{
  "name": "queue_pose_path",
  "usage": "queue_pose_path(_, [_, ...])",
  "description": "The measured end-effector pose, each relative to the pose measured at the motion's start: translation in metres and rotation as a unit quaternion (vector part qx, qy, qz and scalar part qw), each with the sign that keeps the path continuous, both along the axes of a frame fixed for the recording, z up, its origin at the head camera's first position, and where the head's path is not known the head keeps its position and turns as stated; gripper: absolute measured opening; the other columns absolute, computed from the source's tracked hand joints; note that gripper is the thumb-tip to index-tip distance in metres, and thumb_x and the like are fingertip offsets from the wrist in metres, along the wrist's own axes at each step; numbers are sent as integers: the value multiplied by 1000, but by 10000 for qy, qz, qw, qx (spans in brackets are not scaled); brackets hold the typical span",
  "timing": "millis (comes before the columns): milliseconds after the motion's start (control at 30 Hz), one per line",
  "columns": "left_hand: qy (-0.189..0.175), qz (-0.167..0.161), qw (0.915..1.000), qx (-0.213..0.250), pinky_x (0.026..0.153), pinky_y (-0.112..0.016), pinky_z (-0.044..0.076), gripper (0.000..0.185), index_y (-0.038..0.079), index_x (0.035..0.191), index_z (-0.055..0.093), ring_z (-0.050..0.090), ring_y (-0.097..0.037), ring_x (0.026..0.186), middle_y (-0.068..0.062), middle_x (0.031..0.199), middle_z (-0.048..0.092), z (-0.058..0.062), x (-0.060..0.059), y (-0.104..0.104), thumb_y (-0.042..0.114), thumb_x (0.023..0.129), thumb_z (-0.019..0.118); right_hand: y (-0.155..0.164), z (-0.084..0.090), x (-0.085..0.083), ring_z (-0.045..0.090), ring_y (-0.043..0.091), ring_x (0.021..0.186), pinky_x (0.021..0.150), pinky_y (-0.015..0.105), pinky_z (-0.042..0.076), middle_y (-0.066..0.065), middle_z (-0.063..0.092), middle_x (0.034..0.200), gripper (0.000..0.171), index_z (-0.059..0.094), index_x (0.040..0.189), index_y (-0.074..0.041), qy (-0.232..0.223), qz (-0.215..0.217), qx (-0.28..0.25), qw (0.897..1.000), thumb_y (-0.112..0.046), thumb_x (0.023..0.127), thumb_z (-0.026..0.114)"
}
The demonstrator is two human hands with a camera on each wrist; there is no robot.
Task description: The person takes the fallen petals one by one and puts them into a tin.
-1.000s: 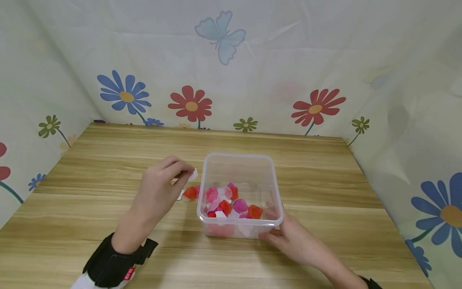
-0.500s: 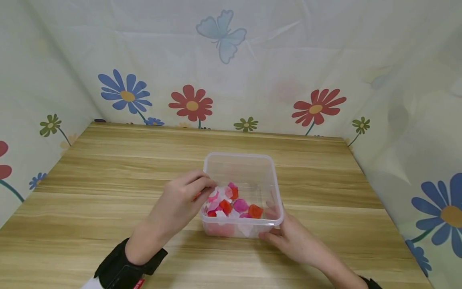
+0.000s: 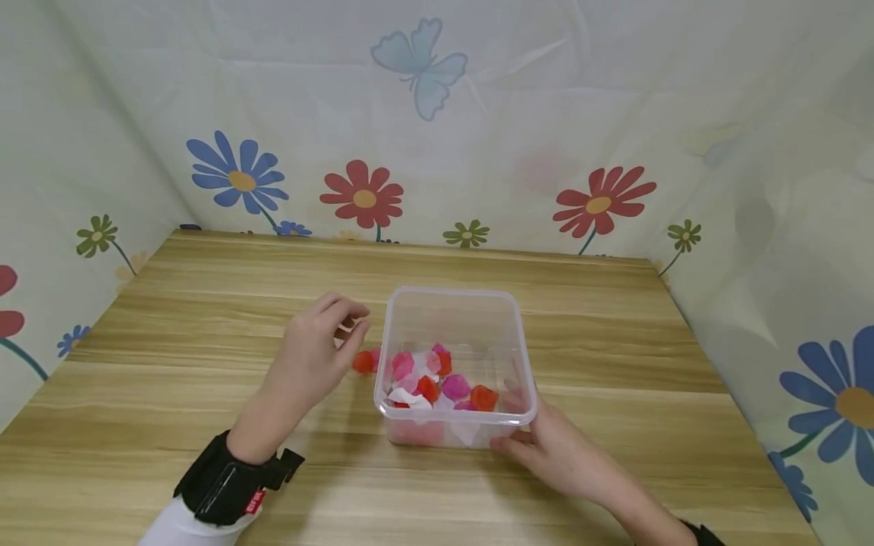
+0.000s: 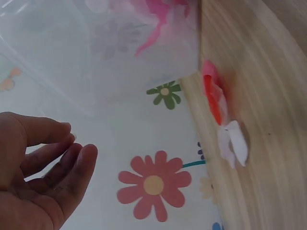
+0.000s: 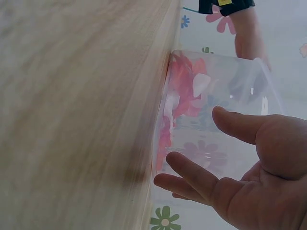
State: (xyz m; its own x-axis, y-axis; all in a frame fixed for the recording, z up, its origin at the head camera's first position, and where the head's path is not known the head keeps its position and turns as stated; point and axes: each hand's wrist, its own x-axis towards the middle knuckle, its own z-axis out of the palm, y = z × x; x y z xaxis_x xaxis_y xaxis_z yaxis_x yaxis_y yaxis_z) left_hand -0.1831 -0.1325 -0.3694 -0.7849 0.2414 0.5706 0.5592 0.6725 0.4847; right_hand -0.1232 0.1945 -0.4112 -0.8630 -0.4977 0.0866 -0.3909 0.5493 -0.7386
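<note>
A clear plastic box (image 3: 464,315) stands on the table, with red, pink, magenta and white petals (image 3: 455,387) in its lower part. One white petal (image 3: 410,399) lies on top near the front left corner. My left hand (image 3: 317,341) hovers just left of the box, its fingers loosely bent and nothing visible between them. Beneath and beside it a few loose petals lie on the table: a red petal (image 3: 363,362), some pink, and a white petal (image 4: 238,143) in the left wrist view. My right hand (image 3: 549,447) rests against the box's right front corner, fingers mostly extended.
The wood-grain table (image 3: 614,341) reaches back to a cloth backdrop (image 3: 492,152) printed with flowers and a butterfly. Similar cloth walls rise at the left and right. A black wrist band (image 3: 225,481) sits on the left forearm.
My left hand moved right over the box's left edge with a white petal, let it go inside, and came back left without it. The right hand and the box stayed in place.
</note>
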Motion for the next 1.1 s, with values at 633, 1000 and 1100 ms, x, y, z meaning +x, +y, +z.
queue_pose_path(633, [-2372,-10,9526,-1905,85,-47,56,23,-8,104,70,66,-33,93,-17,99,64,-44,-27,-26,-7,83,76,0,-1,0,62,28,117,98,45,52,17,61,136,45,58,134,1,125,7,45,9999,-8,93,76])
queue_pose_path(1000, [-2521,-160,9466,-2004,76,-42,55,12,-1,87,70,61,-23,80,-10,85,64,-48,-31,-29,-11,81,75,1,-1,0,63,22,113,97,44,53,16,62,132,51,52,138,4,-99,-1,-4,10000,-8,94,75])
queue_pose_path(1100, [-2474,-233,9495,-1913,70,-39,53,15,1,82,68,58,-20,75,-7,80,63,-47,-31,-30,-12,81,73,1,-1,-1,63,22,113,97,44,53,16,62,132,53,50,139,4,-135,-21,15,9999,-6,94,75])
